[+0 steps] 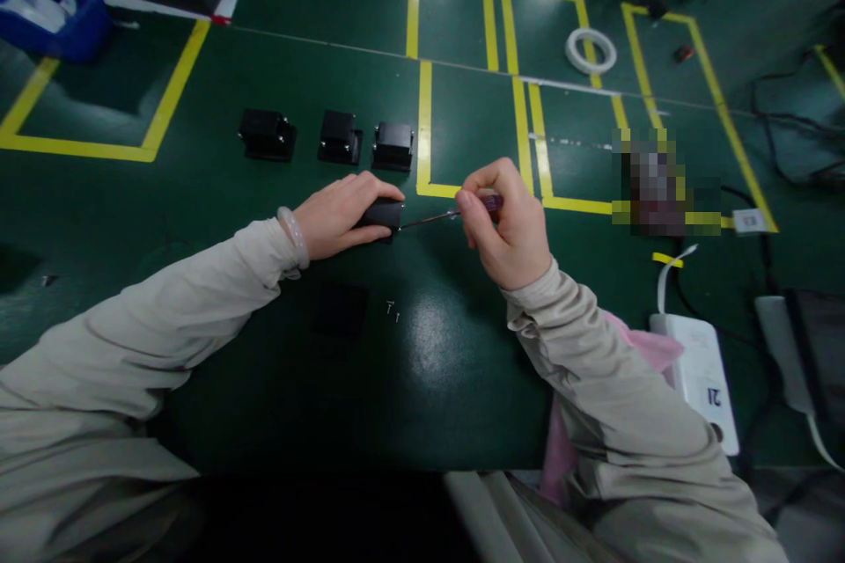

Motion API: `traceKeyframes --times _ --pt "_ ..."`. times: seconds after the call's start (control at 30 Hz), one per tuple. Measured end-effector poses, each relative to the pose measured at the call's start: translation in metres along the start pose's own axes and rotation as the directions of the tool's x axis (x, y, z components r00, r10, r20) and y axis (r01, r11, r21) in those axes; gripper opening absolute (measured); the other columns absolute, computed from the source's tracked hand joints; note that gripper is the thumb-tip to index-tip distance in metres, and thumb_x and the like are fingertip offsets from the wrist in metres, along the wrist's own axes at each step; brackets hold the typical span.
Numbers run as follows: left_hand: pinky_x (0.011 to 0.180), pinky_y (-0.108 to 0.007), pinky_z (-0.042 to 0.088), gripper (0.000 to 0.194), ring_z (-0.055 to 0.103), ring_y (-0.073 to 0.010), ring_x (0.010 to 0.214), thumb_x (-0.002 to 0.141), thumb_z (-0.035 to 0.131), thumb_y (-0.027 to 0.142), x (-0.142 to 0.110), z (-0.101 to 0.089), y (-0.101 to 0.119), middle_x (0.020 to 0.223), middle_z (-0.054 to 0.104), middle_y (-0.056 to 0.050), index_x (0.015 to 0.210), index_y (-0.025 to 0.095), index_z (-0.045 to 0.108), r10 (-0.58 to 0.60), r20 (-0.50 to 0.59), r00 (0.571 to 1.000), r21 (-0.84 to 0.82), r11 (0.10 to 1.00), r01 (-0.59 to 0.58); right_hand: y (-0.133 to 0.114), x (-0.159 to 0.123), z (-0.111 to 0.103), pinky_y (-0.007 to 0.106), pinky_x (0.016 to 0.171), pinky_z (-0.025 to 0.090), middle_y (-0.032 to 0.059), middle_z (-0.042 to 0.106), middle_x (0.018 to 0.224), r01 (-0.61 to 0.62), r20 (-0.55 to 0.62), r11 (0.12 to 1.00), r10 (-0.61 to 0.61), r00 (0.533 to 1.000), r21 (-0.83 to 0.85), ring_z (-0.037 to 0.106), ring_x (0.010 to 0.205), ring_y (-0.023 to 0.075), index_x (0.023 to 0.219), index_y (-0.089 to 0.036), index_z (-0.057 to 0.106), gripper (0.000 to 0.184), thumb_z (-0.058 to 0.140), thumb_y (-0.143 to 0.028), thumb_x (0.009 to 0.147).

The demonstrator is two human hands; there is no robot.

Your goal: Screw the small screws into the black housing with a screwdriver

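My left hand is closed around a small black box on the green table, thumb on the near side and fingers on the far side. In my right hand is a screwdriver, its handle pinched between thumb and fingers. The shaft points left, and its tip meets the right side of the black box, at or very near a screw there. Closer to me lie a flat black plate and a few tiny screws. Beyond my left hand, similar black boxes stand in a row.
Yellow tape outlines mark the green tabletop. A roll of white tape rests at the back right, and a blue bin at the back left. A white power strip with cables lies beside my right forearm.
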State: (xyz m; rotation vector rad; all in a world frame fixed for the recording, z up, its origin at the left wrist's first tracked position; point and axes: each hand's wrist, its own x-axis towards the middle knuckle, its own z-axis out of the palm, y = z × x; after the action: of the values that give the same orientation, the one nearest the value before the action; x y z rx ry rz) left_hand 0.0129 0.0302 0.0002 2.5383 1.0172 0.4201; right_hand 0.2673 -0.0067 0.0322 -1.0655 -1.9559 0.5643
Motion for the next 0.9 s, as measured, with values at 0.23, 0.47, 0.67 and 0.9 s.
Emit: traceKeyframes --times 0.23,0.47,0.67,0.9 --pt "0.098 -0.046 0.049 0.045 0.06 -0.0293 0.109 0.095 0.058 0.036 -0.0001 -0.0006 0.0009 0.124 0.062 -0.014 0.134 0.015 0.054 0.009 0.005 1.0 0.003 1.0 -0.009 0.0003 0.0003 -0.0004 0.029 0.065 0.052 0.0008 0.061 0.084 0.018 -0.011 1.0 -0.017 1.0 0.014 0.058 0.069 0.0113 0.096 -0.023 0.053 0.028 0.043 -0.049 0.103" --pt "0.099 -0.044 0.049 0.044 0.06 -0.0275 0.11 0.094 0.059 0.035 0.0001 -0.0009 0.0015 0.124 0.063 -0.012 0.134 0.017 0.053 -0.002 0.01 1.0 0.002 1.0 0.002 0.001 -0.0012 0.0011 0.031 0.065 0.052 -0.0002 0.059 0.081 -0.005 -0.028 1.0 0.005 1.0 0.004 0.058 0.068 0.012 0.096 -0.024 0.05 0.028 0.042 -0.051 0.103" --pt "0.099 -0.045 0.049 0.044 0.06 -0.0281 0.11 0.095 0.058 0.036 0.0005 -0.0006 0.0006 0.124 0.063 -0.013 0.134 0.016 0.054 0.01 0.008 1.0 0.003 1.0 -0.01 0.0012 -0.0005 0.0013 0.031 0.068 0.053 0.002 0.06 0.087 0.029 -0.024 1.0 -0.029 0.999 0.006 0.06 0.073 0.0127 0.099 -0.024 0.048 0.026 0.041 -0.048 0.103" --pt "0.099 -0.046 0.048 0.044 0.06 -0.0284 0.111 0.095 0.058 0.035 0.0004 -0.0009 0.001 0.123 0.062 -0.013 0.133 0.015 0.054 0.012 0.006 1.0 0.005 1.0 -0.012 0.0017 -0.0008 0.0007 0.028 0.062 0.048 -0.0027 0.055 0.078 0.044 -0.015 0.999 -0.044 0.999 0.017 0.055 0.064 0.0097 0.098 -0.023 0.049 0.019 0.046 -0.041 0.103"
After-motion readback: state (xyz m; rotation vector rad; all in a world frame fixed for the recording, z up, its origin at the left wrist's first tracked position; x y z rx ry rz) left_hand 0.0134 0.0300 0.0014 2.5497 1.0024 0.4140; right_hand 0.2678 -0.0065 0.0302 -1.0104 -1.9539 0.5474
